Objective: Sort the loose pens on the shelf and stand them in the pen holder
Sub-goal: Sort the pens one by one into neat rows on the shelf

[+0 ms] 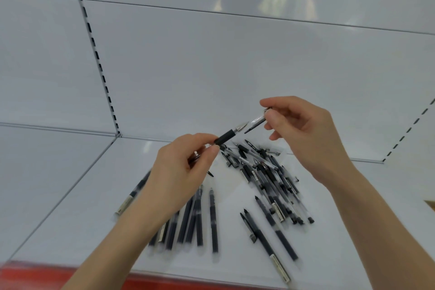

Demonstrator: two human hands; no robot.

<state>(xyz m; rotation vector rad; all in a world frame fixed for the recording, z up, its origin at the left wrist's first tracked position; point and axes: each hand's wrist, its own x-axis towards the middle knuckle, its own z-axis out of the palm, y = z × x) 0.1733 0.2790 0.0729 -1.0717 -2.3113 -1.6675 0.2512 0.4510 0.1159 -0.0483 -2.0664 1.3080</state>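
My left hand (181, 169) pinches an uncapped pen (229, 134) by its black rubber grip, its silver tip pointing up and right. Just beyond that tip, my right hand (303, 129) holds a clear pen cap (256, 122) with a clip, its open end facing the tip with a small gap between them. Below both hands, several loose black pens (266, 176) lie in a heap on the white shelf (70, 219). A second group of pens (193, 219) lies roughly side by side under my left forearm. No pen holder is in view.
The shelf has a white back panel (235, 66) with slotted uprights (94, 49) at the left and right. A red strip (35, 275) runs along the shelf's front edge. A brown corner (430, 203) shows at the far right.
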